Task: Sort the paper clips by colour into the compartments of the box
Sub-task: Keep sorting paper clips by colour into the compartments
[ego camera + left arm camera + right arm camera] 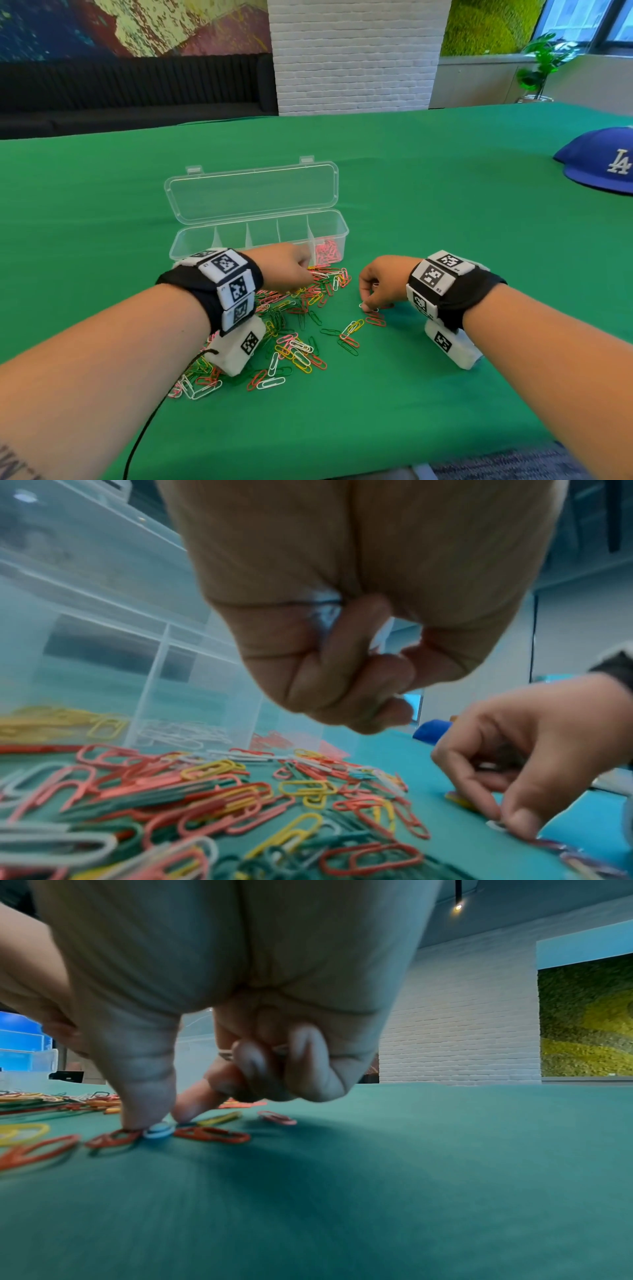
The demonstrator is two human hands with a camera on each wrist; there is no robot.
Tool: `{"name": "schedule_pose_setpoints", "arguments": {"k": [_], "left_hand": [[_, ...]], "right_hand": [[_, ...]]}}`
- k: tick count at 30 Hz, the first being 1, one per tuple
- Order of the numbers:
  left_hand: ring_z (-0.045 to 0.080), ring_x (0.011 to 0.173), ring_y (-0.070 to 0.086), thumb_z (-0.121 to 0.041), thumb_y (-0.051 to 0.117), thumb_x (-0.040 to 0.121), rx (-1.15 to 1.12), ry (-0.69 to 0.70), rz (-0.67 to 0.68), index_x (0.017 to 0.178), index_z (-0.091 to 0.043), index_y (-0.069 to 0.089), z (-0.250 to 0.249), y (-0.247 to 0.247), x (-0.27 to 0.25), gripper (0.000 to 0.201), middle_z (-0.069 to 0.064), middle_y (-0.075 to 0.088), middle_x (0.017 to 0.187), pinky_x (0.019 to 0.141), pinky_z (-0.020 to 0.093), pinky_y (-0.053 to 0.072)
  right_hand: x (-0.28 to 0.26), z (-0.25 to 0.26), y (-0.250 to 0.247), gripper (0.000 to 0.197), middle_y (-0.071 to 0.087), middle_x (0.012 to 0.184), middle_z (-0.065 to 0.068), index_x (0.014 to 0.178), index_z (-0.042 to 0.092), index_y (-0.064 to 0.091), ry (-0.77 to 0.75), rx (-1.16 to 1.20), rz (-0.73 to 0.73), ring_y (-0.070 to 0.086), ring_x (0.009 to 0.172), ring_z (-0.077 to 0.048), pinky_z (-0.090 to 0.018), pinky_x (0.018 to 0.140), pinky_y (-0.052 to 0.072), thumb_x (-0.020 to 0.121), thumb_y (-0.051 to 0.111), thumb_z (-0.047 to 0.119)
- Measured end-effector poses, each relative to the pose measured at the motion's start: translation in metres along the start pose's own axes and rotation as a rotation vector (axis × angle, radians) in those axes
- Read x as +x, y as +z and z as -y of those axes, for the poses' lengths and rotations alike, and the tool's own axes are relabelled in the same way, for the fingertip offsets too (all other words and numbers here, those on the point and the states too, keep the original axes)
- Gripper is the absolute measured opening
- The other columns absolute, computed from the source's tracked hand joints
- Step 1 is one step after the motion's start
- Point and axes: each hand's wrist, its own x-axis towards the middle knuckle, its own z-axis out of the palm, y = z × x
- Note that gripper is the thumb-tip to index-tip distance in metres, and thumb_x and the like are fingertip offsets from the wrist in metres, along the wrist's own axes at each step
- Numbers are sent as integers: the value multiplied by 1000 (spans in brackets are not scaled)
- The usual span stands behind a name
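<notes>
A: From your head, I see your left hand (291,267) at the far edge of the clip pile (294,325), right in front of the box (260,236). What is it holding?

B: Its fingers are curled, but I cannot tell from here. Red clips (327,250) lie in the right-most compartment. Your right hand (383,284) is right of the pile, fingertips down on a white clip (364,306) on the table (445,222).

A: And from your left wrist?

B: Your left hand (342,642) is curled into a fist. I cannot tell if clips are inside. Yellow clips (61,723) and white clips (178,733) show through the box wall, each in its own compartment.

A: And from your right wrist?

B: Your thumb (137,1085) and first finger (198,1096) press at the white clip (159,1130). The other fingers are tucked in around some thin clips (226,1053), I think. Red ones lie touching the white one on both sides.

A: How should you lift it?

B: Slide it a bit away from the red ones first. Then pinch one end so it tips up. Take it to the white compartment, not the red one.
</notes>
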Motion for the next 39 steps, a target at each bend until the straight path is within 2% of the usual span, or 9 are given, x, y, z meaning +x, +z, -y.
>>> {"name": "schedule_pose_setpoints", "arguments": {"k": [3, 8, 12, 15, 19, 22, 28, 33, 39], "left_hand": [[15, 54, 46, -10, 47, 88, -194, -10, 90, 70, -16, 41, 0, 0, -7, 20, 0, 53, 62, 54, 25, 41], [10, 42, 41, -1, 35, 92, -431, -70, 122, 84, -15, 49, -10, 6, -11, 22, 2, 50, 59, 39, 16, 33], [11, 41, 39, 6, 27, 82, -531, -120, 176, 71, -12, 53, -17, 10, -10, 34, 3, 46, 59, 38, 16, 28], [13, 44, 40, 8, 28, 83, -420, -108, 218, 65, -10, 49, -25, 10, -10, 33, 5, 46, 58, 39, 16, 31], [15, 61, 43, -11, 42, 86, 38, -13, 207, 78, -15, 52, -39, 12, -10, 13, 0, 47, 68, 62, 25, 39], [15, 63, 42, -18, 48, 83, 199, 16, 198, 79, -18, 52, -50, 17, -10, 5, -2, 47, 71, 57, 23, 37], [15, 74, 53, -38, 69, 78, 244, 45, 136, 89, -20, 64, -57, 30, -3, 21, -3, 61, 84, 60, 23, 41], [14, 76, 55, -36, 71, 77, 215, 36, 130, 90, -21, 66, -59, 36, -2, 20, -5, 61, 84, 54, 20, 40], [6, 67, 51, -22, 71, 76, 201, 35, 182, 96, -23, 68, -59, 34, -4, 21, -10, 58, 77, 53, 20, 38]], "right_hand": [[-1, 0, 0, 20, 54, 56, 10, 65, 24, 55, 8, 20, 19, 47, 50, -4, -17, 51, 37, 82, 66, 22], [-3, 1, 0, 19, 54, 57, 7, 65, 23, 55, 21, 23, 41, 47, 49, -5, -17, 52, 40, 80, 62, 15], [-5, 3, 1, 18, 55, 59, 6, 65, 23, 54, 27, 24, 30, 48, 52, -7, -18, 52, 41, 80, 59, 15], [-5, 2, 0, 15, 56, 64, 3, 68, 20, 54, 28, 40, -41, 49, 58, -13, -20, 57, 41, 82, 56, 18], [-7, 6, -2, 12, 46, 64, 4, 76, 15, 49, 36, -24, -82, 44, 69, -18, -23, 55, 36, 87, 50, 19], [-7, 7, -2, 13, 45, 70, 3, 77, 17, 43, 43, -22, -139, 44, 76, -20, -24, 55, 34, 88, 48, 14], [-6, 5, -2, 29, 56, 89, -3, 115, 10, 53, 109, 89, -200, 49, 83, -20, -24, 64, 34, 90, 39, 6], [-9, 6, -5, 29, 64, 107, -13, 115, 7, 55, 94, 70, -152, 48, 83, -18, -24, 59, 34, 93, 37, 8], [-11, 7, -5, 28, 64, 110, -14, 113, 6, 57, 80, 41, -149, 48, 83, -17, -22, 72, 35, 93, 38, 9]]}}
